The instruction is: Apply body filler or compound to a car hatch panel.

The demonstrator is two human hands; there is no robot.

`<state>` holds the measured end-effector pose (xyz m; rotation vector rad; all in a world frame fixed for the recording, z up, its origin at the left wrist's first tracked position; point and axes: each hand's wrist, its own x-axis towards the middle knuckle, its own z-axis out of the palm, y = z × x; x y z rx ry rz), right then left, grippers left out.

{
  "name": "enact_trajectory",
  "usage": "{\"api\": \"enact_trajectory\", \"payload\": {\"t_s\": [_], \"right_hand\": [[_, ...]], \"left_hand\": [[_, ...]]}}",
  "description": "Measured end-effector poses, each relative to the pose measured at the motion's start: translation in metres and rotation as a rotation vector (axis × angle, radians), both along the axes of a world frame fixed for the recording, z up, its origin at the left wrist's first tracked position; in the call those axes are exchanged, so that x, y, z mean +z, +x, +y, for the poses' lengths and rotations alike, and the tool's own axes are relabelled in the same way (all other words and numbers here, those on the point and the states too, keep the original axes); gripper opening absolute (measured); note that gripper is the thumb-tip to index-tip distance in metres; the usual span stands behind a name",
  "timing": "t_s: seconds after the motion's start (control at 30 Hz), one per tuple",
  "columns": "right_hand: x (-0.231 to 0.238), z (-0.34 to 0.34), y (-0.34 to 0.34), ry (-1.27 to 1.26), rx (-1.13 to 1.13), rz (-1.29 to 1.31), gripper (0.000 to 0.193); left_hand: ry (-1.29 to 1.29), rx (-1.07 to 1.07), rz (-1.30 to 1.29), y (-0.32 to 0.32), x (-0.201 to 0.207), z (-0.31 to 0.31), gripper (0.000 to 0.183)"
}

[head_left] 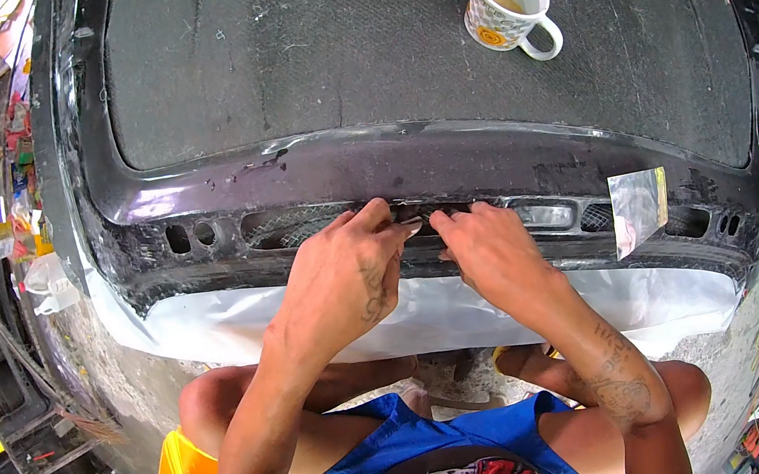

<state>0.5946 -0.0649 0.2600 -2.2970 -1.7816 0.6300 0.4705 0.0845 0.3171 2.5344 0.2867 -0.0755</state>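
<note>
A large dark car body panel (448,164) with a scuffed, partly sanded edge lies in front of me. A row of oval and round cut-outs runs along its near edge, with mesh showing through some of them. My left hand (345,268) and my right hand (491,238) meet at a slot near the middle of that edge. The fingers of both are bent and closed together close to each other. Whatever they hold at the slot is small, dark and mostly hidden by the fingers.
A patterned white mug (517,7) with some brown drink stands on the panel's dark textured middle. A small clear packet (639,211) rests on the near edge, right. White plastic sheeting (243,327) lies under that edge. Cluttered shelves (5,242) and stacked tyres stand left.
</note>
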Motion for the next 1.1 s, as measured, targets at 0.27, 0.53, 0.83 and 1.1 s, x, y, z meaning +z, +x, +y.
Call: {"api": "enact_trajectory", "payload": {"t_s": [0.27, 0.53, 0.83, 1.1], "right_hand": [[-0.001, 0.000, 0.000, 0.000, 0.003, 0.005, 0.018], [-0.001, 0.001, -0.001, 0.010, -0.007, 0.015, 0.017], [-0.004, 0.000, -0.001, 0.051, -0.015, 0.027, 0.014], [-0.003, 0.001, 0.000, 0.020, -0.043, 0.052, 0.020]], "left_hand": [[-0.043, -0.010, 0.052, 0.000, 0.002, 0.005, 0.021], [-0.070, -0.028, -0.014, 0.000, 0.000, 0.011, 0.020], [-0.163, 0.002, 0.026, 0.002, 0.005, 0.022, 0.019], [-0.283, 0.031, 0.005, 0.001, 0.018, 0.032, 0.020]]}}
